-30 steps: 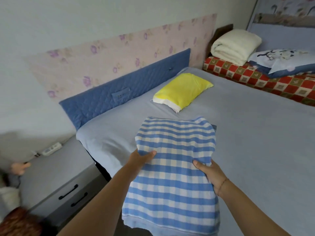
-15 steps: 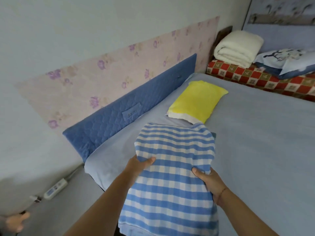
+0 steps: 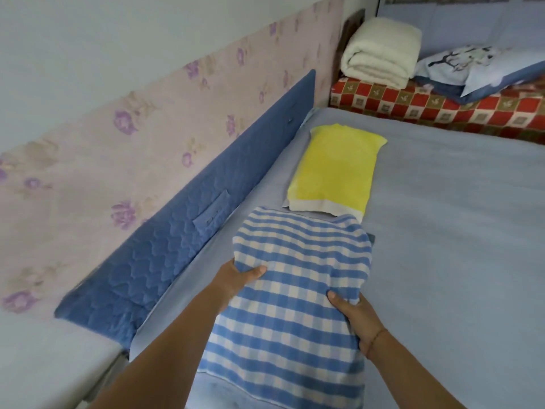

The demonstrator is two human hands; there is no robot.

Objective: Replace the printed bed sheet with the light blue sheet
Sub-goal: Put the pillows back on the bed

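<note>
- The left hand (image 3: 236, 276) grips the left edge of a blue-and-white checked bundle (image 3: 298, 299), thumb on top and the other fingers hidden beneath it.
- The right hand (image 3: 355, 320) clamps the bundle's right edge the same way, thumb pressed into the cloth.
- The bundle may be a pillow in a checked cover or a folded cloth; the view does not settle it.
- Its far end lies just in front of a yellow pillow (image 3: 336, 169) and overlaps that pillow's white border.
- The light blue sheet (image 3: 457, 231) lies spread flat across the bed, under the pillow and the bundle.
- A blue quilted headboard (image 3: 177, 246) runs along the bed's left side against a floral wall panel (image 3: 118, 137).
- Beyond the bed, a folded cream blanket (image 3: 380, 54) and printed bedding (image 3: 477, 63) sit on a red checked cover (image 3: 442, 106).
</note>
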